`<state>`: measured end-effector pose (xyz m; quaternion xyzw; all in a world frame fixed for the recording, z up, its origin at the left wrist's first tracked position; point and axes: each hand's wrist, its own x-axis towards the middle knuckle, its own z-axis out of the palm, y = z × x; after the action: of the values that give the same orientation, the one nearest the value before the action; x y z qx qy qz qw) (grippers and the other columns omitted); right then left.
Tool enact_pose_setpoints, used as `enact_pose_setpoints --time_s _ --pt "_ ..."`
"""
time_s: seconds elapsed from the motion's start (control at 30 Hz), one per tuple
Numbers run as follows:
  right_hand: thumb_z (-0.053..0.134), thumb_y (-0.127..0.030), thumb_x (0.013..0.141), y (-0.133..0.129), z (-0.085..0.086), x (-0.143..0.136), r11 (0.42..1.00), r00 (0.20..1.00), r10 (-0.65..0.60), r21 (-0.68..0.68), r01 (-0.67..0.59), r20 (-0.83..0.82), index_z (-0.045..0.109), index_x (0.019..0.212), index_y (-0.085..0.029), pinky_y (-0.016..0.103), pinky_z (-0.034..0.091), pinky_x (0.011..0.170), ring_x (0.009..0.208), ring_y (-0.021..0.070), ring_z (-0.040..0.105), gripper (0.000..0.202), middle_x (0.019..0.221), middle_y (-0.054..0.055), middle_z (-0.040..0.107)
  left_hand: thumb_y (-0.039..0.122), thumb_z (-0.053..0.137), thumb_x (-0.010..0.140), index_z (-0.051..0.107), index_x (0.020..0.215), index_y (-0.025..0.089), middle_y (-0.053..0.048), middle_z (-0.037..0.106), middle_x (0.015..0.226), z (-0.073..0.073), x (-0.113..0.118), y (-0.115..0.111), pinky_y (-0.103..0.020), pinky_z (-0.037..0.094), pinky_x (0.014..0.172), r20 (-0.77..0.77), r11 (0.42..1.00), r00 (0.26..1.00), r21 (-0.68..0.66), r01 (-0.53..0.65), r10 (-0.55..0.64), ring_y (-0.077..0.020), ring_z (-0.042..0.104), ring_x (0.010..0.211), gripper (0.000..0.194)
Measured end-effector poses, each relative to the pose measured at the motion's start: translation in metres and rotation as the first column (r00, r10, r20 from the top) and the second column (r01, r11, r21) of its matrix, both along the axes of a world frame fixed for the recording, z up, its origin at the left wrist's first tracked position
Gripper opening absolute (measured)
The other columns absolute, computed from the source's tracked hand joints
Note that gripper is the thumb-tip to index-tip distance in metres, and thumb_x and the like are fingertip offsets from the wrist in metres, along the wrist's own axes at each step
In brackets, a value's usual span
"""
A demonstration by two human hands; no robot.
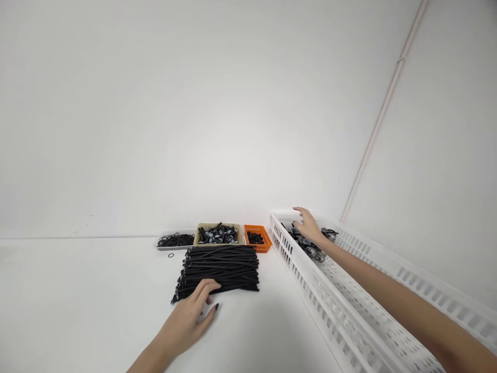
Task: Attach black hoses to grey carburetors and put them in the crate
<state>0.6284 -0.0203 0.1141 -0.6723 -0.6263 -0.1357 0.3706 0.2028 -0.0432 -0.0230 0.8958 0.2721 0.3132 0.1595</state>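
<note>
My left hand (191, 315) is at the near edge of a pile of black flexible tubes (221, 267). Its fingertips rest on or just over the nearest tubes, with the thumb held apart and nothing gripped. Over the far end of a long white plastic basket (334, 311), my right hand (308, 226) has its fingers and thumb spread, holding nothing. Beneath it in the basket lie several dark pieces with grey metal-looking fittings (306, 246), partly hidden by the hand and forearm.
Along the wall stand a shallow tray of thin black rings (176, 240), a beige tray (196, 235) of black and grey parts, and an orange basket (264, 247) with small black pieces. A single black ring (171, 255) lies on the white table (97, 305).
</note>
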Motion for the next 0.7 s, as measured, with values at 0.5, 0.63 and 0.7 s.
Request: enact_pose_setpoints --time_s 0.5,0.63,0.7 --pt "0.052 -0.016 0.084 -0.006 -0.067 -0.302 0.835 0.751 0.548 -0.193 -0.515 0.369 0.061 0.092 -0.018 0.034 0.042 0.079 0.092 0.0218 0.056 0.013 0.098 0.007 0.065 0.020 0.047 0.078 0.048 0.076 0.021 0.000 0.053 0.074 0.030 -0.027 0.018 -0.024 0.048 0.057 0.178 0.972 0.970 0.137 -0.191 0.165 -0.0125 0.053 0.062 0.002" --pt "0.046 -0.009 0.083 -0.025 -0.095 -0.276 0.847 0.833 0.523 0.003 -0.532 0.179 0.061 0.097 -0.020 0.033 0.042 0.080 0.090 0.0198 0.058 0.024 0.097 0.005 0.067 0.022 0.046 0.080 0.052 0.078 0.022 0.000 0.056 0.078 0.042 -0.023 0.028 -0.023 0.049 0.056 0.190 0.963 0.959 0.128 -0.235 0.209 -0.0131 0.058 0.067 0.006" --pt "0.044 -0.007 0.082 -0.031 -0.112 -0.253 0.854 0.862 0.497 0.122 -0.506 0.100 0.062 0.097 -0.020 0.035 0.042 0.082 0.093 0.0208 0.058 0.027 0.096 0.005 0.068 0.025 0.045 0.081 0.052 0.077 0.023 0.001 0.056 0.077 0.043 -0.017 0.037 -0.024 0.050 0.059 0.222 0.934 0.933 0.157 -0.322 0.284 -0.0134 0.058 0.067 0.008"
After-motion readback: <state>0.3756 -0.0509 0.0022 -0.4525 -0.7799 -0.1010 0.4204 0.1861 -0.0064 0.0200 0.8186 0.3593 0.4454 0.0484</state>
